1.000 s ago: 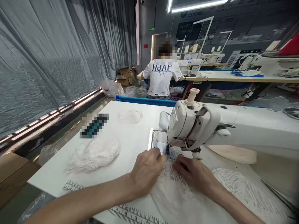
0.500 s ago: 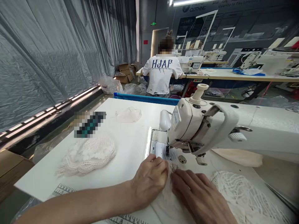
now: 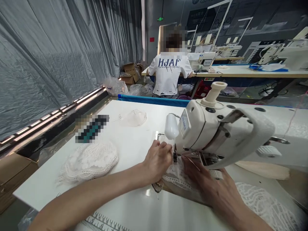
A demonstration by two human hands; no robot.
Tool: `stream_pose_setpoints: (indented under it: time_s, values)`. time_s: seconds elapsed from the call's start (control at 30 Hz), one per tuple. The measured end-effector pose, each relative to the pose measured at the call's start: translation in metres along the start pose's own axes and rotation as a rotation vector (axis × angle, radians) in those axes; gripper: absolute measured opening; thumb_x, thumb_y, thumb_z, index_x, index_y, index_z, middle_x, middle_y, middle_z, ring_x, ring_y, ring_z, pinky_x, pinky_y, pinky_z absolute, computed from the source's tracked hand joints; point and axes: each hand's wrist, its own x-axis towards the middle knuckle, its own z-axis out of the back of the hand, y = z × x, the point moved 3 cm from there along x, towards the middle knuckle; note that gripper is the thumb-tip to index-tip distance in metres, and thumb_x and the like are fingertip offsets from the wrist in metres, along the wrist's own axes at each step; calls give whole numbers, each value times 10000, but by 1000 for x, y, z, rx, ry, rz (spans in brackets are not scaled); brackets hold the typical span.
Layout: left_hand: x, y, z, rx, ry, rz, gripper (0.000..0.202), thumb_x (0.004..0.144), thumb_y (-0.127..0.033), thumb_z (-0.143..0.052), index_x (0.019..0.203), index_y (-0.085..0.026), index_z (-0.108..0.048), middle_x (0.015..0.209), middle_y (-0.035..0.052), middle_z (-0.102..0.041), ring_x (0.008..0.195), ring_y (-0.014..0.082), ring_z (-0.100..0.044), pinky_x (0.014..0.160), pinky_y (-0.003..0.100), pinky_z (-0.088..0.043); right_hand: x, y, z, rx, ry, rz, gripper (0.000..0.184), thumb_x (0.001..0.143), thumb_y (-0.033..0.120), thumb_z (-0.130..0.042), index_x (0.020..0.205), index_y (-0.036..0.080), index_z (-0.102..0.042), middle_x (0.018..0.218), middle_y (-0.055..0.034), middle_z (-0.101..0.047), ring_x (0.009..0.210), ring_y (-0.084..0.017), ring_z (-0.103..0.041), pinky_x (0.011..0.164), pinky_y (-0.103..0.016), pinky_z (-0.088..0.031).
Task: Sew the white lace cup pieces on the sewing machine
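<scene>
A piece of white lace fabric (image 3: 177,180) with a holed border lies under the needle area of a white sewing machine (image 3: 192,128). My left hand (image 3: 158,158) is closed in a fist on the lace's left side, just left of the presser foot (image 3: 175,157). On the other side, my right hand (image 3: 207,179) reaches under the machine head, its fingers pressed together on the lace. The machine head partly covers those fingers, and their tips are hard to make out.
A stack of white lace pieces (image 3: 90,162) lies on the left of the white table (image 3: 130,150), with a sheer scrap (image 3: 134,118) behind it. More lace (image 3: 267,202) lies at right. Ruler markings (image 3: 103,221) run along the front. A person (image 3: 169,72) sits ahead.
Both hands have moved forward, my left beside the presser foot and my right under the machine head. The lace has shifted with them, and its holed border now shows. The view has moved slightly.
</scene>
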Motion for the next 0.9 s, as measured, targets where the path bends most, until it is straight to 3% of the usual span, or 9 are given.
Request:
stream_pose_setpoints:
  time_s: [0.17, 0.33, 0.43, 0.5, 0.57, 0.67, 0.77, 0.83, 0.9]
  values:
    - [-24, -10, 13, -87, -66, -35, 170, 888, -96, -439, 751, -149, -526, 995, 43, -586, 855, 147, -536, 805, 358, -353, -7, 7, 7, 61, 64, -28, 344, 987, 236, -271, 1083, 227, -601, 1009, -98, -690, 817, -232, -620, 780, -422, -349]
    - [-49, -32, 25, -203, -111, -168, 273, 896, -411, -521, 847, -146, -564, 878, 31, -618, 860, 156, -553, 863, 384, -341, -8, 24, 23, 307, 7, 82, 424, 950, 516, -317, 964, 207, -607, 980, -52, -706, 866, -204, -625, 800, -370, -345]
    - [-50, -35, 22, -156, -122, -191, 203, 906, -310, -520, 806, -140, -563, 868, 36, -616, 862, 158, -553, 832, 371, -356, -8, 27, 22, 300, 3, 52, 515, 933, 572, -273, 929, 177, -604, 953, -72, -702, 814, -206, -628, 758, -362, -350]
    - [-48, -34, 20, -137, -151, -172, 147, 908, -145, -469, 790, -135, -555, 826, 23, -617, 815, 134, -559, 790, 339, -369, -9, 28, 19, 284, -11, 36, 498, 949, 542, -269, 912, 174, -602, 929, -80, -697, 734, -193, -619, 728, -357, -350]
    - [-45, -32, 19, -138, -190, -136, 189, 914, -87, -415, 786, -134, -546, 745, 3, -607, 735, 112, -558, 749, 315, -378, -10, 27, 17, 281, -26, 30, 385, 986, 397, -296, 881, 186, -600, 890, -62, -696, 684, -170, -605, 707, -341, -345]
    - [-44, -33, 20, -127, -235, -126, 242, 956, -288, -411, 828, -136, -548, 661, -6, -573, 660, 117, -541, 723, 320, -393, -10, 25, 17, 303, -41, 23, 324, 972, 157, -292, 855, 190, -592, 829, -36, -695, 635, -142, -587, 692, -322, -343]
    - [-45, -36, 19, -55, -253, -159, 298, 926, -411, -454, 903, -132, -557, 670, 1, -561, 664, 138, -535, 721, 338, -399, -7, 23, 19, 324, -56, 6, 312, 957, 121, -299, 817, 170, -573, 718, -18, -672, 519, -117, -533, 671, -314, -343]
    - [-46, -37, 18, -15, -251, -151, 148, 930, -224, -444, 927, -135, -562, 681, -2, -563, 662, 128, -530, 714, 323, -394, -4, 22, 20, 316, -71, -11, 315, 963, 134, -316, 758, 170, -552, 624, 4, -629, 475, -112, -508, 655, -309, -334]
    - [-45, -36, 16, 1, -276, -124, 198, 886, -50, -394, 921, -134, -569, 653, -13, -548, 614, 110, -503, 693, 305, -390, -1, 23, 20, 309, -77, -21, 331, 976, 182, -334, 707, 174, -526, 566, 18, -578, 469, -116, -507, 639, -305, -321]
